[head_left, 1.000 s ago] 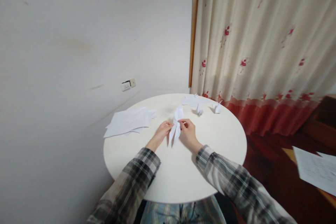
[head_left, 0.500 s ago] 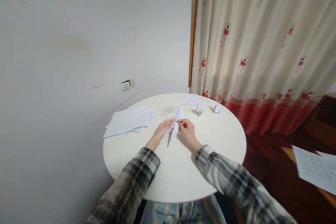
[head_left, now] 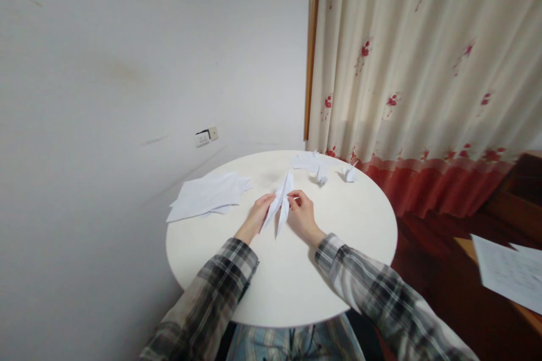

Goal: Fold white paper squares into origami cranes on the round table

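Observation:
A folded white paper [head_left: 280,201], pointed at its far end and split into two narrow points at the near end, is held above the middle of the round table. My left hand [head_left: 257,215] grips its left side, fingers partly behind the paper. On the other side, my right hand [head_left: 303,213] pinches the paper's right edge with thumb and fingertips. Toward the back right sit a small folded paper figure [head_left: 322,175] and another paper figure [head_left: 349,173] with raised points.
A stack of white paper sheets [head_left: 209,196] lies on the left of the white table [head_left: 292,287]. More flat paper [head_left: 305,161] is at the back edge. The wall [head_left: 127,96] borders the left, a curtain [head_left: 406,67] the right. Written sheets [head_left: 506,271] rest on a separate surface, far right.
The folded paper has turned, and its near points have swung and now hang closer together. My left hand has shifted its grip slightly; my right hand stays almost in place.

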Tool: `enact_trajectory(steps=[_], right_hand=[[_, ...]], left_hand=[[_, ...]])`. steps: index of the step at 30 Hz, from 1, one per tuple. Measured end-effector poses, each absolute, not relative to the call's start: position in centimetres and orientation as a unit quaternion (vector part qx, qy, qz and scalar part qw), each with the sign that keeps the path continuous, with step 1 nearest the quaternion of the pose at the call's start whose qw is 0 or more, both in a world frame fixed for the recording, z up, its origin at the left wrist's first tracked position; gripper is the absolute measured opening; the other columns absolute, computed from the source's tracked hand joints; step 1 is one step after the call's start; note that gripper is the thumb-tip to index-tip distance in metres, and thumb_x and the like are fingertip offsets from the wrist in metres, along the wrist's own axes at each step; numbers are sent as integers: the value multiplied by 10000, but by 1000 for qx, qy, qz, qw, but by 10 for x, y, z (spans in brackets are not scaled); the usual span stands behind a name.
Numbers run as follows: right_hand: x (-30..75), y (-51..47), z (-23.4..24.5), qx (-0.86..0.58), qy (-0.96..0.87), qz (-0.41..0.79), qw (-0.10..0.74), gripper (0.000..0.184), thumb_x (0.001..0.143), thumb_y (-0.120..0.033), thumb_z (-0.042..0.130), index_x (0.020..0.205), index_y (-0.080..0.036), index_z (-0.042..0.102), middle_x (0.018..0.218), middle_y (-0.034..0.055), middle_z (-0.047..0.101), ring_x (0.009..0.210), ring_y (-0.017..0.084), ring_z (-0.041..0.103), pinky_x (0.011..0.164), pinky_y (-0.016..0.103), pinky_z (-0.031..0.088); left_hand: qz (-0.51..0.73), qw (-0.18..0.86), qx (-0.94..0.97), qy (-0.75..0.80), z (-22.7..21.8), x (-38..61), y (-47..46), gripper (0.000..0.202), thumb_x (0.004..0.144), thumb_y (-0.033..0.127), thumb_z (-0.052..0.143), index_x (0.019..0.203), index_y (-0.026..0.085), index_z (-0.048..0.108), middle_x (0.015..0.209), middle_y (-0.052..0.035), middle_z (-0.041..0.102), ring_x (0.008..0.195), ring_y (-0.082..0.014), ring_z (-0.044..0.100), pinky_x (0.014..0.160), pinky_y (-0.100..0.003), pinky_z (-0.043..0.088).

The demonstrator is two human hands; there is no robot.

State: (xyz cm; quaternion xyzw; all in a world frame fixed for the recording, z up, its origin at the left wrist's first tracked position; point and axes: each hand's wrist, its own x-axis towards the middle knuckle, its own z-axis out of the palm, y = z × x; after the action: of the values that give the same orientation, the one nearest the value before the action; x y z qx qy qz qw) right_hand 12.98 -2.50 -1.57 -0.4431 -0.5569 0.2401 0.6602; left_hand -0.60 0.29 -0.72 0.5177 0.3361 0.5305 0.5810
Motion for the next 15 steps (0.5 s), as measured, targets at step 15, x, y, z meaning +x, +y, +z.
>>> enact_trajectory(steps=[15], right_hand=[[127, -28, -19, -494, -586, 239, 595, 234, 635, -347, 639, 770, -215, 500, 701, -30, 564, 590, 118, 523, 563, 242, 405]], left_hand=[[531, 553, 521, 376, -3, -8, -1, 391, 476, 388, 768, 666, 160, 514, 569, 35, 577, 511, -105, 527, 523, -224, 388]])
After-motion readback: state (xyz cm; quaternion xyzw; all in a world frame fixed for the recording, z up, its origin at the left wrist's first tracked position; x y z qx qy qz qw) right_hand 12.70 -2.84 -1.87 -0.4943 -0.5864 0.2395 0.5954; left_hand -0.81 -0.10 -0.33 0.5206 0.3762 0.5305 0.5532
